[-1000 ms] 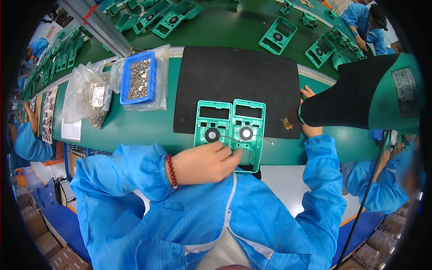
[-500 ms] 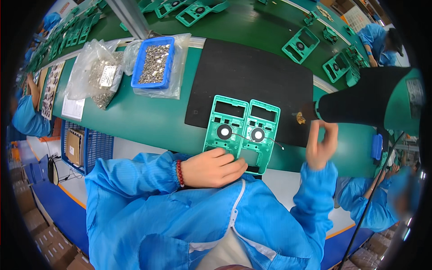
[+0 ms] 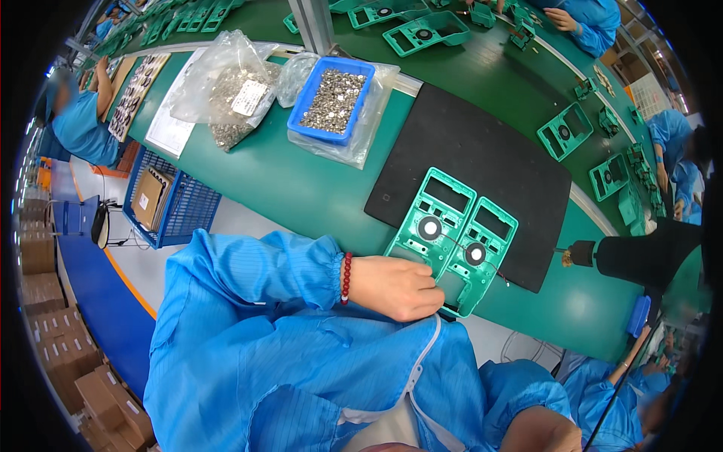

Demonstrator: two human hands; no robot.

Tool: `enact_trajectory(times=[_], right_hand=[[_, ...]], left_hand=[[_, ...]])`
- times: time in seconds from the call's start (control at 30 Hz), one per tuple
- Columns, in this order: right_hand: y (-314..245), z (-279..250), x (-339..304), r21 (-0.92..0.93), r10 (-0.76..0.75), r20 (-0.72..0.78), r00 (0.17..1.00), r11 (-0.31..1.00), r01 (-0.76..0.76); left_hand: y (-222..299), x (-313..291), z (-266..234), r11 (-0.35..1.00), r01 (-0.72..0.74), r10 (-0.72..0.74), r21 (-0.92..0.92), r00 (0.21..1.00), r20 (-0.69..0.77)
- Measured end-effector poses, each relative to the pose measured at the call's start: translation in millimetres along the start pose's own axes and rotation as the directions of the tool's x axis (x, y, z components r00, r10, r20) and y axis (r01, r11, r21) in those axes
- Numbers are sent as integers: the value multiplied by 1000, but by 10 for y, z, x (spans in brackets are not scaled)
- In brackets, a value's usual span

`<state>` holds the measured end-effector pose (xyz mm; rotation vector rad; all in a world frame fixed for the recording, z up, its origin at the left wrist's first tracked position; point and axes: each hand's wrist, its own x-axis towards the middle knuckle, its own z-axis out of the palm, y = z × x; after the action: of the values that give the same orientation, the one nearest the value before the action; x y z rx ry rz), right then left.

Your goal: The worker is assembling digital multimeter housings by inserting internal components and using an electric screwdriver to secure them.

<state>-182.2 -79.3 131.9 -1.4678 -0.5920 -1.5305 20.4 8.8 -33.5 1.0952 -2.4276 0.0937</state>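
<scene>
While the left hand lies over the lower end of the left casing, fingers bent, its fingertips are hidden; can't tell if grip is clamped. Right casing sits just beside, both partly on black mat, partly on green worktop. Right hand is cut off at lower edge, grip can't be told.
</scene>
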Motion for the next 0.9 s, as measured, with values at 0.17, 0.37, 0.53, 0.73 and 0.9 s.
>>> enact_trajectory(times=[0.17,0.37,0.53,0.73,0.9], right_hand=[[-35,-19,131,216,56,102,993,973,-77],[95,-44,249,-256,-286,156,946,913,318],[51,-60,291,-281,-336,140,932,889,363],[-109,-95,489,390,282,318,905,831,-396],[-76,-51,487,352,427,336,839,770,-533]], left_hand=[[16,32,-63,998,51,-48,24,994,-101],[-199,-140,-378,969,172,-131,179,966,-222],[-820,-475,-782,813,572,-528,107,803,-277],[-1409,-955,-1014,431,885,-890,173,449,-79],[-1579,-917,-1108,417,852,-908,316,371,196]])
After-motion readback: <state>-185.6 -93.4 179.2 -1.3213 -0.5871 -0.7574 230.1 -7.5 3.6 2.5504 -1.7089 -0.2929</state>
